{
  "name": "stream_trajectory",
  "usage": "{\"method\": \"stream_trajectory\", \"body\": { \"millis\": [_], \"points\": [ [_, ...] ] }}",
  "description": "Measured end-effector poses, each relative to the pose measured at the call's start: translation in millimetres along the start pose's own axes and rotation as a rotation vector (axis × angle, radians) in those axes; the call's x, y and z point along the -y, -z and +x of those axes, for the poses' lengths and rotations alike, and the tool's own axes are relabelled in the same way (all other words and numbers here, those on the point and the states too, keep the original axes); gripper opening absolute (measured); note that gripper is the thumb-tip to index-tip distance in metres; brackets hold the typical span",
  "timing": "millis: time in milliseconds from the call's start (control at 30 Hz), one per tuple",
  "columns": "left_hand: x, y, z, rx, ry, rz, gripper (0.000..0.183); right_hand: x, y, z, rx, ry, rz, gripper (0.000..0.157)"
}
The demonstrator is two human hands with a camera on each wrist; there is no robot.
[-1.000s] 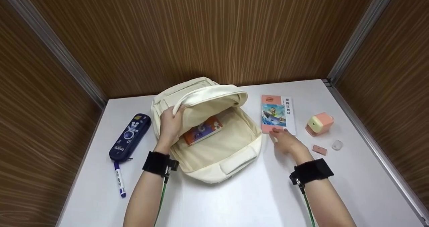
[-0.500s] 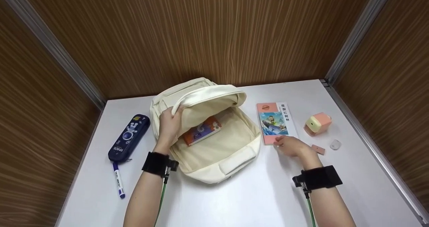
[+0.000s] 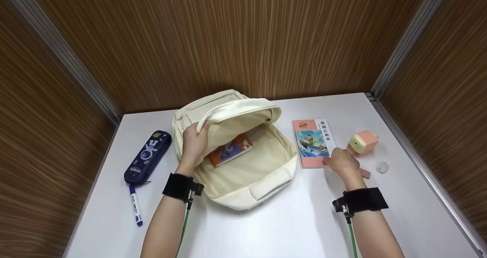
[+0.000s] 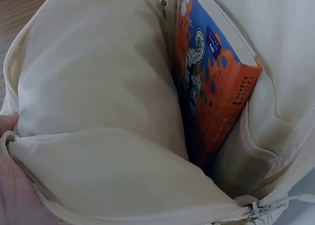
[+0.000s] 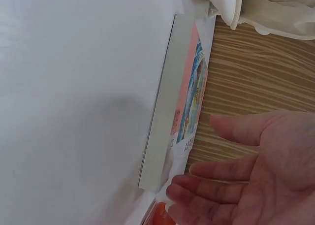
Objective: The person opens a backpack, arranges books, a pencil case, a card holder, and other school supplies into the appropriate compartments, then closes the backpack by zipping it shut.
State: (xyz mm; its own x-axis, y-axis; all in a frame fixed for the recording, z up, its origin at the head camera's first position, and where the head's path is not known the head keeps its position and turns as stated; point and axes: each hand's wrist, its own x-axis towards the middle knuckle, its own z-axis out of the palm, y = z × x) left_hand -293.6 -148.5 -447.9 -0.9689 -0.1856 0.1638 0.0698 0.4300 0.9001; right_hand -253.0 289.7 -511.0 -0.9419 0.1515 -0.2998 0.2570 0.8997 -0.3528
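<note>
My left hand [image 3: 194,142] grips the rim of the raised flap of a cream backpack [image 3: 243,189], thumb on one side and fingers on the other. An orange and purple book [image 3: 230,149] lies inside; the left wrist view shows the orange spine of this book [image 4: 216,107] beside the inner pocket. A pink and white book with a sea picture [image 3: 312,145] lies flat on the table, right of the backpack. My right hand [image 3: 344,163] is at its lower right corner. In the right wrist view my right hand [image 5: 241,171] has loosely bent fingers and holds nothing.
A pink and yellow pencil sharpener [image 3: 363,142] stands beyond my right hand, near a pink block [image 3: 365,173] partly hidden by it and a small whitish piece [image 3: 382,167]. At left lie a navy pencil case [image 3: 148,157] and a marker [image 3: 136,204]. Wood-grain panels [image 3: 243,37] surround the table.
The pink and white book has moved toward the person and slightly left. My right hand has moved from its bottom edge to its lower right corner. The left hand keeps its grip.
</note>
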Motion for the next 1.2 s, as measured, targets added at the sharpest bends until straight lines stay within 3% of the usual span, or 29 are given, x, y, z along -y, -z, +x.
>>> {"method": "stream_trajectory", "body": {
  "millis": [367,467,700,800,967,1200],
  "points": [
    [1.5,1.1,1.6,0.005,0.007,-0.007,0.033,-0.8,-4.2,8.3,0.034,-0.13,0.044,0.061],
    [2.1,0.3,1.5,0.01,0.002,-0.006,0.033,-5.2,-3.3,11.3,0.057,-0.185,0.107,0.068],
    [2.0,2.7,0.3,0.019,-0.004,0.013,0.035,-16.0,-3.1,16.4,0.053,-0.266,0.245,0.121],
    [1.8,2.1,-0.4,0.018,-0.001,0.012,0.035,-19.9,-3.4,16.6,0.063,-0.271,0.286,0.127],
    [2.4,0.9,-1.0,0.022,0.001,0.0,0.034,-24.3,-3.0,17.3,0.12,-0.292,0.311,0.125],
    [3.5,-0.6,-0.8,0.009,-0.006,-0.011,0.034,-28.1,-5.2,14.6,0.157,-0.277,0.272,0.102]
  ]
}}
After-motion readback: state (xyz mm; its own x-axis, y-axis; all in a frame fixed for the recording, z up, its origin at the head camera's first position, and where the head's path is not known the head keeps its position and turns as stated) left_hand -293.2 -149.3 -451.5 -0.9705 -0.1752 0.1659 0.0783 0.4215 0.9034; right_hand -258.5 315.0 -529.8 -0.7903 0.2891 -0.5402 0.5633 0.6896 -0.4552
